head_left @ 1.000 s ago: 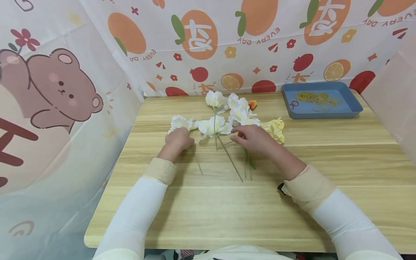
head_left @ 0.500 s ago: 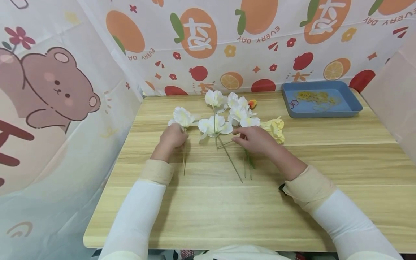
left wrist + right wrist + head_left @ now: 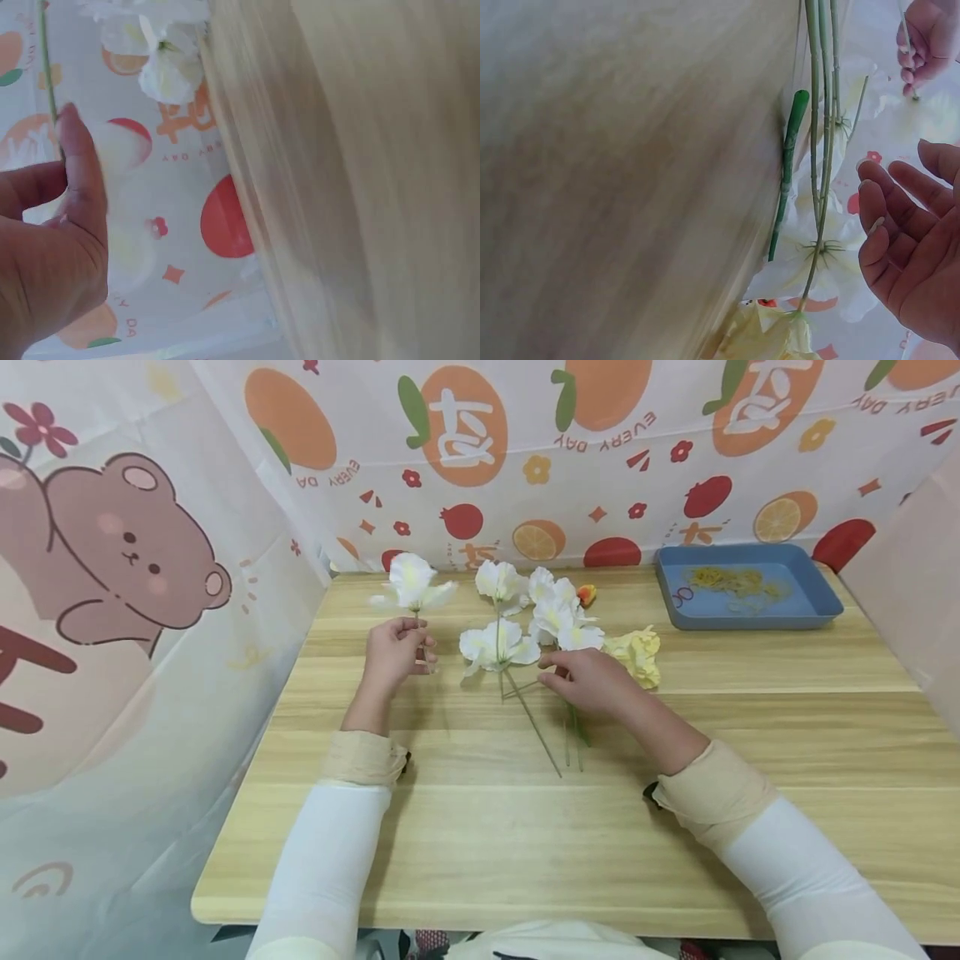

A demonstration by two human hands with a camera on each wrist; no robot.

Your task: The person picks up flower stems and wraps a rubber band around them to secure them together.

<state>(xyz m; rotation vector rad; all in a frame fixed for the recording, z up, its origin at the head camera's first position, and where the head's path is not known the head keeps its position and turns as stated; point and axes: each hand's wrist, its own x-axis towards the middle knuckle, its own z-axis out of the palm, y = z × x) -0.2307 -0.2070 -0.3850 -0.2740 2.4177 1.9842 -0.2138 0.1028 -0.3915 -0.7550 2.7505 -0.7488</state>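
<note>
My left hand pinches the thin stem of a white artificial flower and holds it upright at the table's left; in the left wrist view the green stem runs up from thumb and finger. My right hand hovers by the lying flowers, its fingers loosely bent around nothing in the right wrist view. Several white flowers lie mid-table with their stems crossing toward me. Beside the right hand is a yellow flower, partly covered by it. A thick green stem shows low in the right wrist view.
At the back right stands a blue tray holding yellowish rubber bands and a red one. Behind the white flowers lies a small orange-red bud. A printed cloth hangs along the back of the wooden table.
My left hand has picked the left white flower up off the table, raising it and turning it upright. My right hand has stayed in place.
</note>
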